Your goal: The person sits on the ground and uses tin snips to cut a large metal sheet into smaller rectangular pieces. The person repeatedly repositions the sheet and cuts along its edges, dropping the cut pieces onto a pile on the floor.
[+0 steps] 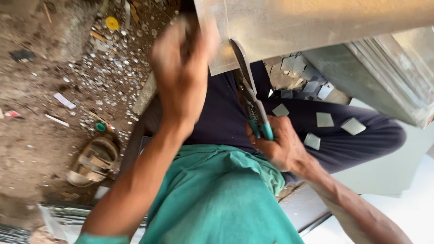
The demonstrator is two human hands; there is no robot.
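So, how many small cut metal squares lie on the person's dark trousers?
4: one beside the snips, one near the right hand, and two further along the leg. More pieces lie heaped behind, so others may be hidden.

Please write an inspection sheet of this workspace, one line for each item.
Surface: dirt floor.
Job's things: metal sheet; snips with teal handles, blades at the sheet's edge.
Clutter: cut squares on the lap, small offcuts on the floor, sandal.
Grippers: left hand grips the sheet, blurred; right hand holds the snips.
Cables: nothing seen.
Surroundings: stacked sheets at right.
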